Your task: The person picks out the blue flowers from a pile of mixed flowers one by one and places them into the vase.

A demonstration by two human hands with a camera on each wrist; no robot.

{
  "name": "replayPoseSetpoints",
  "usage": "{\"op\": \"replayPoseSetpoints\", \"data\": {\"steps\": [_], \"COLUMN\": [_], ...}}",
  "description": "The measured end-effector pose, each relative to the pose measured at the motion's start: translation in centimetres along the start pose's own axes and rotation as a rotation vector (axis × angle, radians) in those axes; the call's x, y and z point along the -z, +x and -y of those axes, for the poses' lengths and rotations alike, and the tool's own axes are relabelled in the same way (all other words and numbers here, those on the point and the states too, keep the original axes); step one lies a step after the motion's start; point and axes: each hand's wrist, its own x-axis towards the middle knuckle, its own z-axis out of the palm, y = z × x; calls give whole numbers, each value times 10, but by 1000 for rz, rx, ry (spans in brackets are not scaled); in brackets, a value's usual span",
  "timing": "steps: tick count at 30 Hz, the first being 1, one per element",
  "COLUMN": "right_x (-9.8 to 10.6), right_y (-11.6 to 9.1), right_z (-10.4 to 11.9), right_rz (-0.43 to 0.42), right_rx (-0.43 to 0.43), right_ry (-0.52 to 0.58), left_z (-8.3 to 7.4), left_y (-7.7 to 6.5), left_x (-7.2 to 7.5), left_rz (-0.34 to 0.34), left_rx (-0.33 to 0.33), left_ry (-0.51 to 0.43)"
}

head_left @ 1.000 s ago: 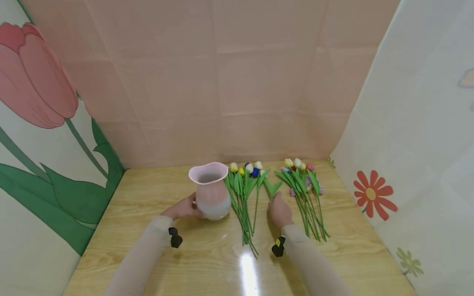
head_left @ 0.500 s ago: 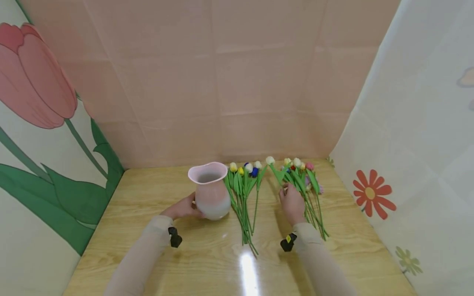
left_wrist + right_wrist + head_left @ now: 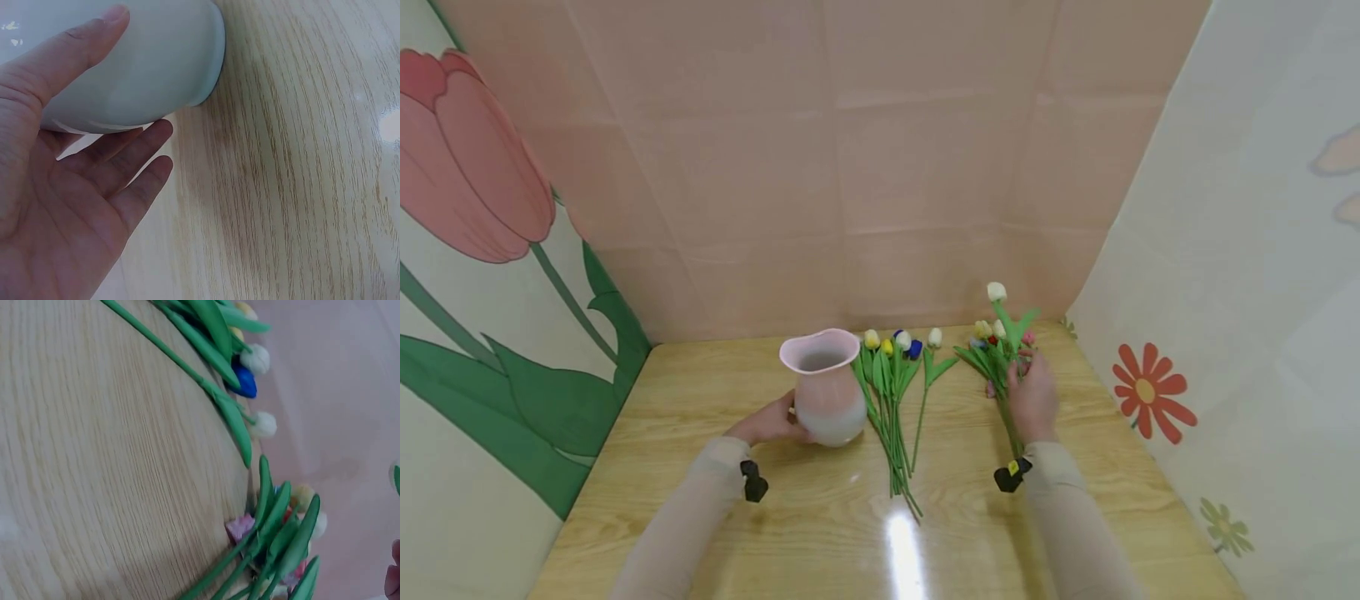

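Clearly, the right hand pinched a tulip, long axis pointing away and slightly left, bloom beyond the grip, a bunch just left, the left hand gripped an upright vase.

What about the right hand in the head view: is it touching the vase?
No, the right hand holds a white tulip by the right flower bunch, well apart from the vase.
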Motion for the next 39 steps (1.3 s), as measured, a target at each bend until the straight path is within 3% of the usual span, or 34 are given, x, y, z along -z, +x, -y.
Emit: {"op": "replayPoseSetpoints", "data": {"steps": [9,20,32,39], "right_x": [4,-6,-19,-21], "right_y": [12,1,-15,-17], "right_z": [-33,-55,-79,-73], "right_rz": [-10,111,183,177], "right_rx": [-43,-115,-20,-3], "right_ry": [-27,-83,-203,-221], "left_z": [1,0,0,2], "left_y": [2,3,1,2], "left_x": [0,0,-1,-1], "left_rz": [5,-1,9,5], "left_rx": [8,4,-5,13], "left_ry": [2,18,-11,-16]}}
